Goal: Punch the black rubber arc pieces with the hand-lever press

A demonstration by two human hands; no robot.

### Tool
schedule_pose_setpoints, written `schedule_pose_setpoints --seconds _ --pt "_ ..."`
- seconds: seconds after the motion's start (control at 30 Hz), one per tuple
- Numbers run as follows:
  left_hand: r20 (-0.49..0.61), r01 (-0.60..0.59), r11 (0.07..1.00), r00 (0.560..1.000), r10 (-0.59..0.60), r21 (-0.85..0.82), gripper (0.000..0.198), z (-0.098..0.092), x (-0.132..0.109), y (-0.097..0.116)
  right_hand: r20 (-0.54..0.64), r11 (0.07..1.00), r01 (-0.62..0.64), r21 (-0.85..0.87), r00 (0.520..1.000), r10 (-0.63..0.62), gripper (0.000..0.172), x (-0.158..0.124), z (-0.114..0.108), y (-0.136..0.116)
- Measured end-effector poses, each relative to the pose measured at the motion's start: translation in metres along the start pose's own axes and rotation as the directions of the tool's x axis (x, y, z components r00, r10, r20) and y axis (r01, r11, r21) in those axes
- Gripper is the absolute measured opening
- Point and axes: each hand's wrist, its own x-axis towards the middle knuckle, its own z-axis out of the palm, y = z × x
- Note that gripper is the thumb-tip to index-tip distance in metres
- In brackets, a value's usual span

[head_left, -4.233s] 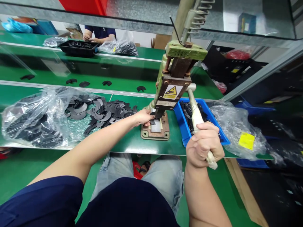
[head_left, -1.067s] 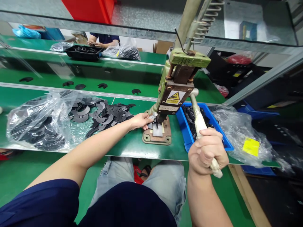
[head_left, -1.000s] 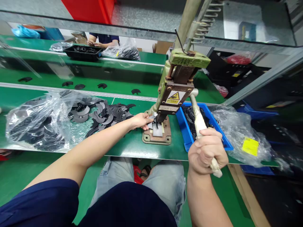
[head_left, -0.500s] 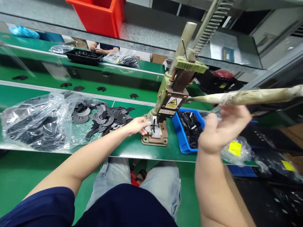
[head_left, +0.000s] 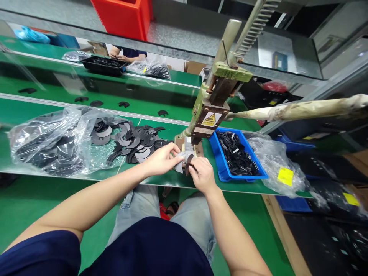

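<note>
In front of the green hand press (head_left: 207, 115) my two hands are close together. My left hand (head_left: 161, 159) is closed, pinching a light grey curved piece (head_left: 179, 167). Between the thumb and fingers of my right hand (head_left: 203, 174) is a dark curved piece (head_left: 188, 164), which overlaps the grey one; whether the two are joined I cannot tell. Behind them is the press base (head_left: 199, 147), partly hidden by the hands. A heap of black and grey curved pieces (head_left: 132, 142) lies left of my left hand.
The press's wrapped lever (head_left: 301, 110) sticks out to the right. Beside the press stands a blue bin (head_left: 225, 175) of black parts, with a plastic bag (head_left: 270, 165) next to it. Another clear bag (head_left: 48, 143) lies left. A co-worker's hands (head_left: 122, 57) show across the bench.
My right hand has left the lever and come down to the left, meeting my left hand. The curved pieces are now in front of the press base, nearer to me.
</note>
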Motion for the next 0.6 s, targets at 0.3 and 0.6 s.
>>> schedule_pose_setpoints --seconds 0.3,0.6 --pt "0.009 -0.171 0.914 0.984 0.18 0.367 0.042 0.021 -0.001 0.014 0.002 0.961 0.126 -0.247 0.992 -0.13 0.024 -0.005 -0.007 -0.004" --pt "0.035 0.049 0.997 0.998 -0.047 -0.055 0.052 0.028 -0.001 0.006 -0.099 0.987 0.078 -0.14 0.991 -0.092 0.018 -0.022 -0.012 -0.009"
